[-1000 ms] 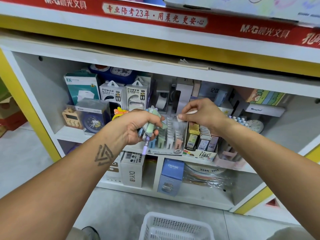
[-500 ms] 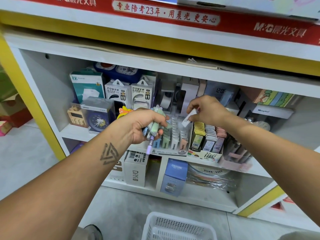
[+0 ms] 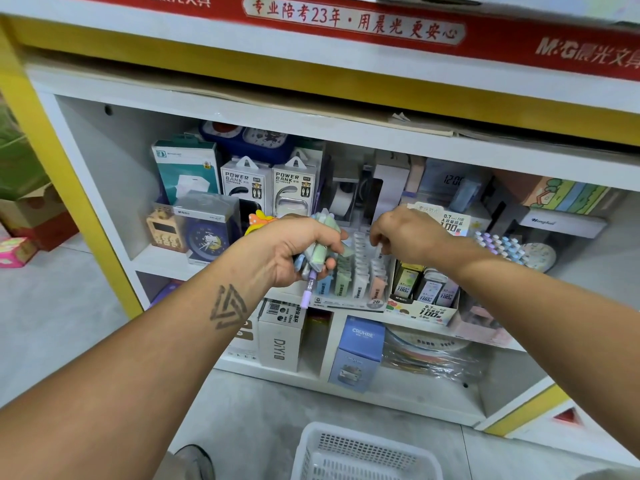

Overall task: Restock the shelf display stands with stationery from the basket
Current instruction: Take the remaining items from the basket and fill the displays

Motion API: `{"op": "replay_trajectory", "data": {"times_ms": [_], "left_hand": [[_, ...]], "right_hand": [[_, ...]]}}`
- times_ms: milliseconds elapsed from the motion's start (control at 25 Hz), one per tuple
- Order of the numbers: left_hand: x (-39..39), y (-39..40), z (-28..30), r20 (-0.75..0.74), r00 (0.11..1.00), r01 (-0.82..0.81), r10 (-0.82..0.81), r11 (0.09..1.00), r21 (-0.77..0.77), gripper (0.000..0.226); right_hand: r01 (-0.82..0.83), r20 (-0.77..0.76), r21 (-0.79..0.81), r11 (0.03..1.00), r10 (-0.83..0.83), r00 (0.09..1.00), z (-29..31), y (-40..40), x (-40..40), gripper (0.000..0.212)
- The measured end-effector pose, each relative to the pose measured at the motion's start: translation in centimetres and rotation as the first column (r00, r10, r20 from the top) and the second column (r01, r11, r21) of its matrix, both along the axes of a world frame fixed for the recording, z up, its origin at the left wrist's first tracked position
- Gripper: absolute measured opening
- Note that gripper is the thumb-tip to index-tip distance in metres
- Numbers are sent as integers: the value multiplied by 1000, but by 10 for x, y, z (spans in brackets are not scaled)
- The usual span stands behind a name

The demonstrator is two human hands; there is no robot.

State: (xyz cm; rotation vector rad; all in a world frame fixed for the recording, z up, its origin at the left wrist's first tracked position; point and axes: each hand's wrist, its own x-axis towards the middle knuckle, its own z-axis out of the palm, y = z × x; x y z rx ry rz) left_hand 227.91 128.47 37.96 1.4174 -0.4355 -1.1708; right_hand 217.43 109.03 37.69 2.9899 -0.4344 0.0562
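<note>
Left of the display stand [image 3: 349,271], left hand [image 3: 291,251] is gripping a bundle of lead cases [image 3: 317,252]. Right hand [image 3: 405,233] is pinching one case; seat it straight down its slot. Basket [image 3: 363,452] is sitting below both hands.

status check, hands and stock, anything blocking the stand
Left hand grips a bundle of pastel lead cases. Right hand pinches one case over the display stand. Nothing blocking. Basket on floor below.

Open gap above the display stand [image 3: 349,299]; power bank boxes [image 3: 270,188] and tape dispenser [image 3: 346,199] crowd behind.
</note>
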Motion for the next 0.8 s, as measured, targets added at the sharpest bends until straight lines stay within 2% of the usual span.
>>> {"op": "replay_trajectory", "data": {"times_ms": [320, 480, 600, 800], "left_hand": [[1, 3, 0, -17, 1000, 4, -4, 1000, -16, 29], [1, 4, 1, -19, 1000, 15, -15, 1000, -20, 28], [2, 6, 2, -31, 999, 27, -28, 999, -32, 29], [3, 8, 2, -30, 996, 80, -82, 995, -67, 32]], "right_hand": [[-3, -37, -36, 999, 1, 999, -7, 4, 0, 33], [-12, -140, 4, 1000, 12, 990, -6, 3, 3, 32], [-8, -180, -32, 999, 2, 984, -9, 3, 4, 37], [16, -149, -162, 987, -40, 988, -11, 6, 6, 19]]}}
